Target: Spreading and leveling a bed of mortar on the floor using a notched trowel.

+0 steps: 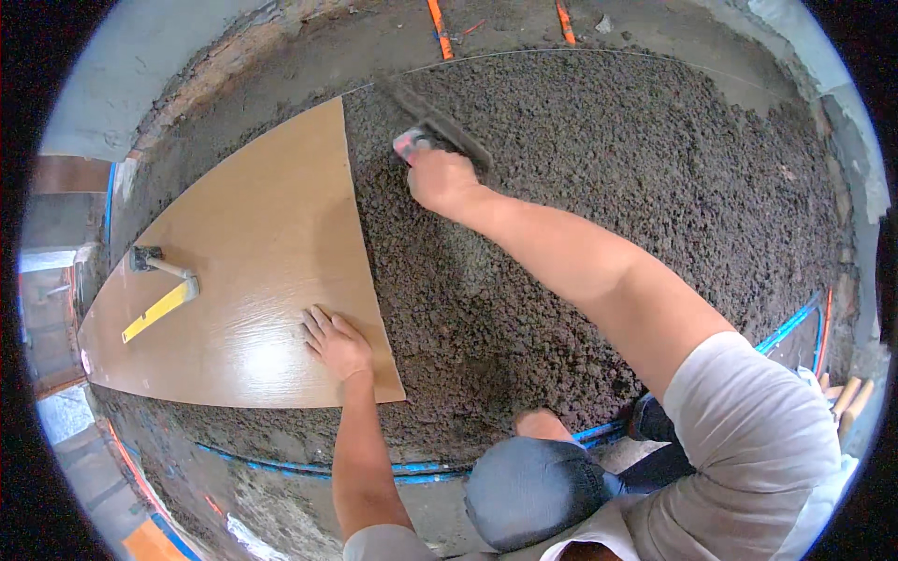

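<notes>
My right hand [441, 179] is stretched far forward and grips the handle of a dark float trowel [440, 120] that lies flat on a bed of coarse, dark grey granular fill [608, 206]. My left hand [335, 342] rests flat, fingers spread, on the near right corner of a light wooden board [262, 234] lying on the fill at the left. On the board's left end lies a small hammer [159, 265] with a yellow spirit level [157, 310] beside it.
Blue pipes [309, 465] run along the near edge of the fill and at the right [790, 325]. Orange pipes [440, 28] show at the far wall. Several wooden handles [849, 397] stick up at the right. My knee [528, 486] is bent below.
</notes>
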Tool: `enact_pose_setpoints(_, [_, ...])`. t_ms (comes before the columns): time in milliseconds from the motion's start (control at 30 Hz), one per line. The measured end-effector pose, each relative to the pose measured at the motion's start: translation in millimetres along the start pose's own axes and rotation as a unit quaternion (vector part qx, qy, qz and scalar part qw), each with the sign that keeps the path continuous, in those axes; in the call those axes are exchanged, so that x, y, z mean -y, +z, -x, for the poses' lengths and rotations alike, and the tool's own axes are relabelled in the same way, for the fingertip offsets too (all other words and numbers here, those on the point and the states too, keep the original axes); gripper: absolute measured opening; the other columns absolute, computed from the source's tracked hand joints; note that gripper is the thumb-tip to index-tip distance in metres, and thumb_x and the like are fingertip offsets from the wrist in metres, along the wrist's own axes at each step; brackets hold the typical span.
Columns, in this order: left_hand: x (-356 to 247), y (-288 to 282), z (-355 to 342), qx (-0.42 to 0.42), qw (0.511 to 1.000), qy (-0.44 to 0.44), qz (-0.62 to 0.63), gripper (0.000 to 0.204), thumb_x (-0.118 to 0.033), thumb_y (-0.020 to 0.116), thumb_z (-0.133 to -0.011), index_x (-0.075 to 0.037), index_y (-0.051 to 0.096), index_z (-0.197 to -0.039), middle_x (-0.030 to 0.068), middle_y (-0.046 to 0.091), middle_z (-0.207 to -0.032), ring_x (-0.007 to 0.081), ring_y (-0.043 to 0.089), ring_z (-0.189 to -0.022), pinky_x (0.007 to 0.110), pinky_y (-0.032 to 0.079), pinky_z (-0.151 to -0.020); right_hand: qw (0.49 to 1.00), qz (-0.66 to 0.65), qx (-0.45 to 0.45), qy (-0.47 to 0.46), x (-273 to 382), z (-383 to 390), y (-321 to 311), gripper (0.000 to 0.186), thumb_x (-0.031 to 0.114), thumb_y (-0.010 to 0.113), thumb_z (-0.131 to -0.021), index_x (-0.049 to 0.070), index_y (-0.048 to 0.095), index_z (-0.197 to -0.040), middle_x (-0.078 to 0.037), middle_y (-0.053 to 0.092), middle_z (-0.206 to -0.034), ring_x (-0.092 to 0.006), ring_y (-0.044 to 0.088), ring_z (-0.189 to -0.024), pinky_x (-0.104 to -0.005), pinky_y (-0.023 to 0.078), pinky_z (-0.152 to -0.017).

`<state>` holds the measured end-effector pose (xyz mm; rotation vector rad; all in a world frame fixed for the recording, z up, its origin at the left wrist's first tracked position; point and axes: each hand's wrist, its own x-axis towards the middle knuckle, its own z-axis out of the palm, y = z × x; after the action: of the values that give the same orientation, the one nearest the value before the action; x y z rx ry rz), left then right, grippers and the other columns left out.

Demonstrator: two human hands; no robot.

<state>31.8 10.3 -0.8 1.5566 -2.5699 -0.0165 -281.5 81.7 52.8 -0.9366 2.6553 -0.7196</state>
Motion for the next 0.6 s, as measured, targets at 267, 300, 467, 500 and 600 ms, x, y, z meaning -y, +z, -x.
enact_pose_setpoints(267, [-0.8, -5.9, -2.1, 0.015, 1.0, -0.003, -0.001, 0.051, -0.031, 0.032, -0.097, -0.004, 0.034, -0.14, 0.0167, 0.029, -0.147, 0.0376, 0.025, -0.135, 0.052, 0.017, -0.11, 0.952, -0.304, 0.001, 0.028, 2.3, 8.8, -13.9, 0.028, 0.027, 0.057, -0.08, -0.001, 0.06, -0.086, -0.018, 0.063, -0.068, -0.0306, 0.064, -0.064, -0.0415, 0.051, -0.064])
enact_pose_setpoints(300, [0.3, -5.1, -0.8, 0.014, 1.0, -0.007, -0.005, 0.051, -0.031, 0.031, -0.097, -0.004, 0.034, -0.14, 0.0166, 0.03, -0.147, 0.0373, 0.025, -0.135, 0.052, 0.017, -0.11, 0.953, -0.303, -0.004, 0.031, -0.7, 5.6, -17.0, 0.028, 0.027, 0.057, -0.08, -0.001, 0.06, -0.086, -0.018, 0.063, -0.068, -0.0306, 0.064, -0.064, -0.0415, 0.051, -0.064])
enact_pose_setpoints(467, [0.0, 2.3, -1.2, 0.006, 1.0, 0.0, -0.001, 0.051, -0.032, 0.03, -0.097, -0.004, 0.033, -0.14, 0.0167, 0.03, -0.146, 0.037, 0.026, -0.135, 0.052, 0.019, -0.11, 0.947, -0.297, 0.04, 0.114, -66.3, -19.5, -38.7, 0.031, 0.029, 0.054, -0.083, -0.001, 0.064, -0.082, -0.018, 0.062, -0.065, -0.031, 0.065, -0.061, -0.0397, 0.051, -0.061])
enact_pose_setpoints(500, [13.1, -0.7, -0.7, 0.005, 1.0, -0.006, -0.006, 0.051, -0.032, 0.03, -0.097, -0.004, 0.033, -0.14, 0.0167, 0.03, -0.146, 0.037, 0.026, -0.135, 0.052, 0.019, -0.11, 0.904, -0.382, 0.061, 0.183, -67.3, -14.5, -51.4, 0.029, 0.029, 0.058, -0.083, 0.001, 0.064, -0.083, -0.013, 0.063, -0.065, -0.0238, 0.064, -0.056, -0.0357, 0.052, -0.056])
enact_pose_setpoints(600, [14.8, -6.0, -0.5, -0.003, 1.0, -0.004, -0.025, 0.051, -0.032, 0.027, -0.098, -0.004, 0.034, -0.14, 0.0175, 0.031, -0.146, 0.0369, 0.026, -0.135, 0.052, 0.019, -0.109, 0.876, -0.429, -0.014, 0.218, -133.6, -3.8, -96.5, 0.026, 0.025, 0.064, -0.08, -0.001, 0.062, -0.084, -0.005, 0.06, -0.067, -0.0147, 0.057, -0.051, -0.0306, 0.048, -0.048])
